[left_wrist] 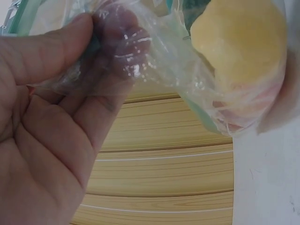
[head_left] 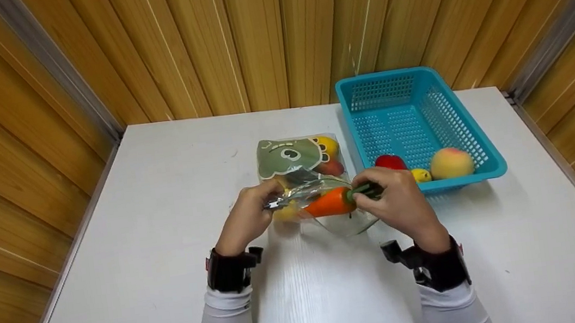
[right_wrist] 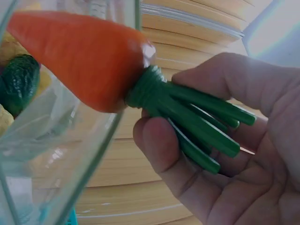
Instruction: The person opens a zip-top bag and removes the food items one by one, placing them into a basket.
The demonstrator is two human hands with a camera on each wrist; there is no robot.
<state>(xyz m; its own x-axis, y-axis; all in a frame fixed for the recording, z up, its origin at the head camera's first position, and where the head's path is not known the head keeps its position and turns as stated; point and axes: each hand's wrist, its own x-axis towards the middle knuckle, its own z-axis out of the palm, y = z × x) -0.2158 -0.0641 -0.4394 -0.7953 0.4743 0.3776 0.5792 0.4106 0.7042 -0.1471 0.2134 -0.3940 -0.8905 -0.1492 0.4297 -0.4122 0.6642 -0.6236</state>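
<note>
An orange carrot [head_left: 329, 203] with a green stem lies across the mouth of a clear plastic bag [head_left: 289, 155] printed with a green cartoon face. My right hand [head_left: 399, 200] pinches the carrot's green stem [right_wrist: 187, 117] between thumb and fingers. The bag's edge is pinched in my left hand [head_left: 250, 213], as the left wrist view shows, with the film over its fingers. Through the film I see yellow and red produce, and in the right wrist view a dark green bumpy vegetable [right_wrist: 21, 79]. The carrot's tip reaches inside the bag opening.
A blue plastic basket [head_left: 481, 132] stands at the back right of the white table [head_left: 172, 208]. In its near end are a peach [head_left: 451, 163], a small yellow fruit [head_left: 421, 174] and a red one [head_left: 390, 162]. Wooden panels rise behind and at both sides.
</note>
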